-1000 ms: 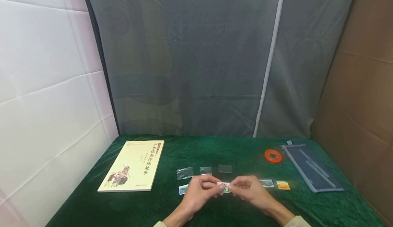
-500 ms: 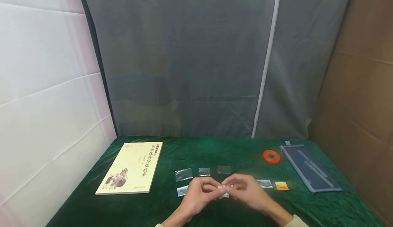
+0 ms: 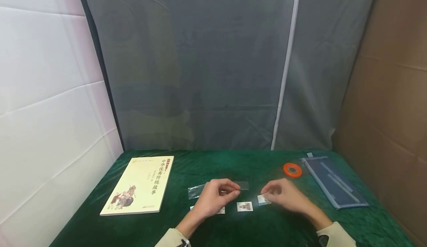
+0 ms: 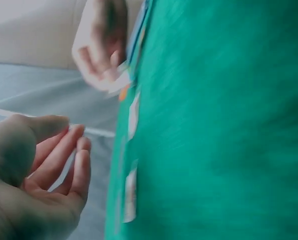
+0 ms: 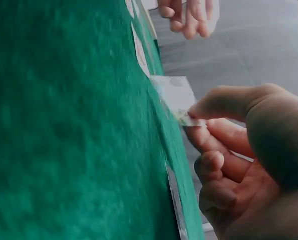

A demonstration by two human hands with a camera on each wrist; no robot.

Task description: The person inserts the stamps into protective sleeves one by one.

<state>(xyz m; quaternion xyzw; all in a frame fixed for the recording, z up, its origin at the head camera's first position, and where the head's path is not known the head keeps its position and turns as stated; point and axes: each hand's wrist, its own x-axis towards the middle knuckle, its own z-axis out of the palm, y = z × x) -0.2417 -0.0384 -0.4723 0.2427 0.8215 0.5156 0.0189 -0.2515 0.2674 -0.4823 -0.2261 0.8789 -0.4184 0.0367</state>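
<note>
My right hand (image 3: 285, 195) pinches a small postage-stamp-like paper (image 5: 176, 95) between thumb and index finger; it is pale with a bit of green and blue. My left hand (image 3: 215, 198) hovers over the cloth, fingers loosely bent, nothing between thumb and fingertips in the left wrist view. Between the hands lies another stamp (image 3: 245, 206) with a dark figure on white. Under the left hand, parts of further stamps (image 3: 221, 210) peek out. Behind that hand lie small clear plastic sleeves (image 3: 196, 191), partly covered by it.
A cream book (image 3: 138, 185) lies at the left on the green cloth (image 3: 207, 165). At the right are an orange round disc (image 3: 292, 170) and a dark blue zip pouch (image 3: 335, 183). A grey curtain (image 3: 207, 72) hangs behind, with side panels left and right.
Both hands were together at a small stamp; now they have parted. The right hand has moved right with a stamp, covering those at right. The left has let go. The head view has shifted slightly.
</note>
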